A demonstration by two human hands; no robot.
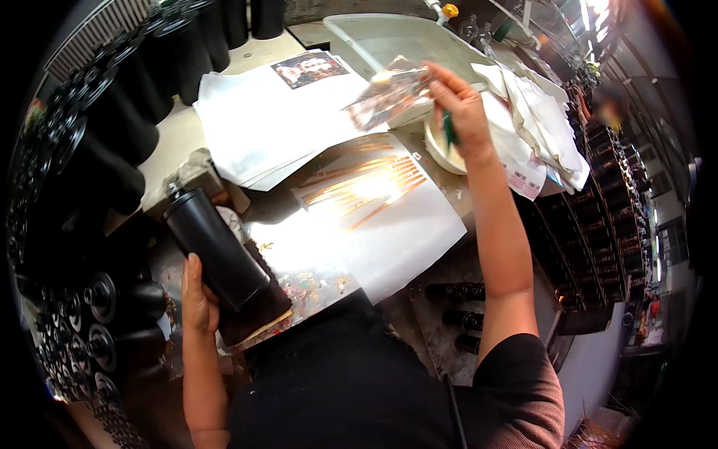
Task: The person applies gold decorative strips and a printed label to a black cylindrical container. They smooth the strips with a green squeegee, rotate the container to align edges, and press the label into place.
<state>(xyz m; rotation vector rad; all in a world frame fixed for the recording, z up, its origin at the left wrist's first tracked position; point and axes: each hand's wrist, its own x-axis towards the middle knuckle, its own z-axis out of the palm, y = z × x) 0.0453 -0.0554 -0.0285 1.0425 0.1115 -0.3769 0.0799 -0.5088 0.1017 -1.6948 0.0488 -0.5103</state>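
Observation:
A matte black bottle (217,247) with a narrow neck lies slanted on a dark brown pad (258,318) at the table's near left. My left hand (199,298) grips its lower left side, thumb up along it; the other fingers are mostly hidden. Above the table's far side, my right hand (460,108) pinches the edge of a thin, shiny see-through film (393,93), blurred by motion. Something green, perhaps a tool handle (449,127), shows beneath that palm. Below the film, a sheet with copper-coloured strips (366,183) lies on the table.
White paper sheets (254,112) are stacked at the back. A clear plastic tub of water (396,37) stands behind them, with a white bowl (446,153) nearer. Crumpled papers (531,112) lie at right. Rows of black bottles (112,112) line the left; racks (598,217) fill the right.

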